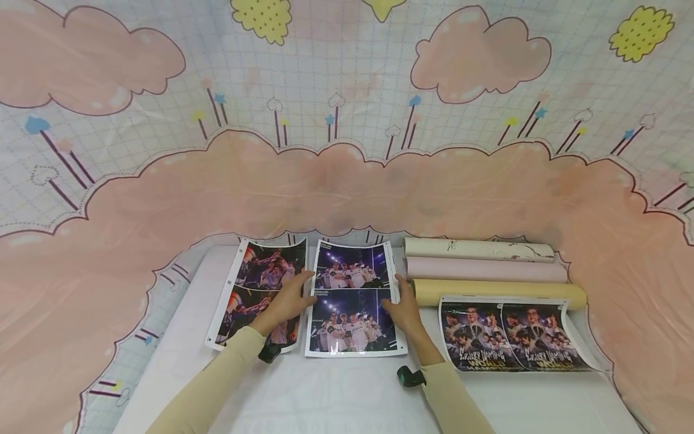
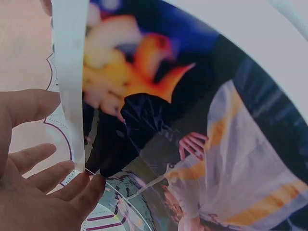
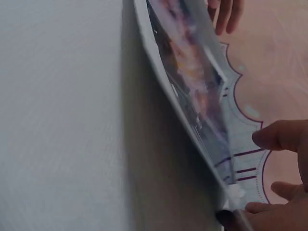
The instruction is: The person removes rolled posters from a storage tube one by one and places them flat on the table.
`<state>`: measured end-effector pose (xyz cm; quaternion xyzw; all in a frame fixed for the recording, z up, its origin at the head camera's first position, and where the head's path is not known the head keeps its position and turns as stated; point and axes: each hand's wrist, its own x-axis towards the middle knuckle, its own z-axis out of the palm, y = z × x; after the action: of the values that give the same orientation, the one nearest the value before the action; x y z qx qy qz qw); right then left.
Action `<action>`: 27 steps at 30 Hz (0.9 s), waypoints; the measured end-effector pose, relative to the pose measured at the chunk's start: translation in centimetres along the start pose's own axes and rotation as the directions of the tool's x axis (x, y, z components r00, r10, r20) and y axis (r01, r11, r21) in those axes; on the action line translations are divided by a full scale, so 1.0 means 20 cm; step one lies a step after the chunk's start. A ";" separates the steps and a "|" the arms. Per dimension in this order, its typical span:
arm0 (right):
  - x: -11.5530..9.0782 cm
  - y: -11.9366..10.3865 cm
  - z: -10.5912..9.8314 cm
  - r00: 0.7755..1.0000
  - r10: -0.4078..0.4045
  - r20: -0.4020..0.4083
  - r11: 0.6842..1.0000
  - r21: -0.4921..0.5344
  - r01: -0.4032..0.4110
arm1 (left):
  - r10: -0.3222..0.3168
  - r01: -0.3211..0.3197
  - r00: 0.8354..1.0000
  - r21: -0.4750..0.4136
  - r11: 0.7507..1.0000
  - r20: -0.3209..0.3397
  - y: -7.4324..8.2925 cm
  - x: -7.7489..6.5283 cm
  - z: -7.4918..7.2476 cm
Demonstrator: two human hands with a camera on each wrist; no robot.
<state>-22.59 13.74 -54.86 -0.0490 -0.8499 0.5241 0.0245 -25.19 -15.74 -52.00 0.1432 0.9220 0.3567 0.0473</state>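
A glossy photo sheet (image 1: pixel 353 322) with two group pictures, one above the other, is between my hands in the head view. My left hand (image 1: pixel 286 301) holds its left edge, thumb and fingertips at the white border. On the opposite edge my right hand (image 1: pixel 405 308) grips it, the thumb over the printed face. In the left wrist view the held sheet appears edge-on as a white strip (image 2: pixel 70 91) beside the fingers. A second photo sheet (image 1: pixel 238 283), with dark and orange pictures, lies left of it, partly covered by my left hand and forearm.
At the back right lie three rolls: a white patterned roll (image 1: pixel 477 248), a pale pink roll (image 1: pixel 488 269) and a yellow roll (image 1: pixel 499 292). In front of them rests another photo sheet (image 1: pixel 509 337), its right side curling. A cloud-printed cloth (image 1: pixel 347 187) surrounds the white table (image 1: pixel 336 398).
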 end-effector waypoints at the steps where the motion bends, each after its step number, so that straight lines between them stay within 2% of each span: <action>1: 0.00 0.00 0.00 1.000 -0.008 0.003 1.000 -0.002 0.008 | -0.001 0.001 1.000 -0.007 1.000 -0.004 0.00 0.00 0.00; 10: -0.05 -0.03 -0.02 0.998 -0.055 0.007 0.997 -0.047 0.056 | 0.043 -0.044 0.998 -0.018 0.999 -0.048 0.02 -0.04 -0.02; 15: -0.11 -0.07 -0.07 0.997 -0.082 0.005 0.994 -0.074 0.082 | 0.070 -0.072 0.994 -0.020 0.997 -0.080 0.05 -0.07 -0.03; 20: -0.18 -0.14 -0.14 0.988 -0.152 0.014 0.985 -0.078 0.153 | 0.088 -0.091 0.990 -0.027 0.995 -0.111 0.09 -0.13 -0.04; 27: -0.27 -0.18 -0.24 0.966 -0.251 0.068 0.960 -0.107 0.257 | 0.063 -0.072 0.993 -0.090 0.993 -0.105 0.17 -0.20 -0.07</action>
<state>-17.05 15.84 -49.34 0.0735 -0.8782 0.4679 0.0658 -20.76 -15.41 -48.77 0.1535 0.9001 0.4077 -0.0053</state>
